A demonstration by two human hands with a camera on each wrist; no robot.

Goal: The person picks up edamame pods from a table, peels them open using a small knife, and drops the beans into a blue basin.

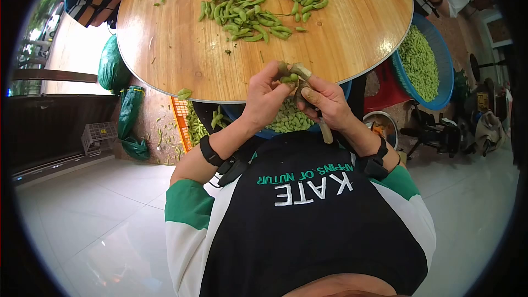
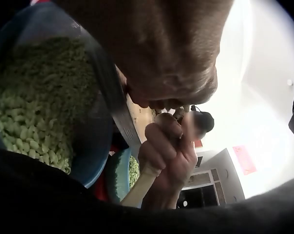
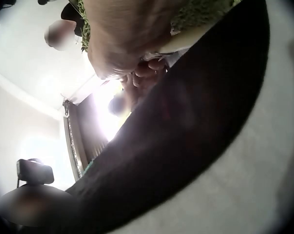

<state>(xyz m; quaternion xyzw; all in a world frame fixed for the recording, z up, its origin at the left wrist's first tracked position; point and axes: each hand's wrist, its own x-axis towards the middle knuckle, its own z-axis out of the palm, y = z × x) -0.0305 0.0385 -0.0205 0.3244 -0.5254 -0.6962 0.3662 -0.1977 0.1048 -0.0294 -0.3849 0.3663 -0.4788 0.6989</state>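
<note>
Above the near table edge, my left hand [image 1: 265,98] pinches a green pod [image 1: 289,78] between thumb and fingers. My right hand [image 1: 332,105] meets it on the right, its fingers curled round a tool whose pale handle [image 1: 326,131] points down toward my body. The tool's working end is hard to make out among the fingertips. In the left wrist view the right hand [image 2: 166,158] grips the same pale handle [image 2: 141,186], below the left hand [image 2: 171,58]. Below both hands, shelled beans [image 1: 290,116] fill a blue basin [image 1: 268,133] at my lap.
Unshelled pods [image 1: 250,0] are heaped on the round wooden table [image 1: 181,49]. A blue basin [image 1: 449,85] of shelled beans stands right, with a metal bowl [image 1: 391,124] nearer me. An orange crate [image 1: 179,121] and green sacks [image 1: 113,66] are left. People sit at both far sides.
</note>
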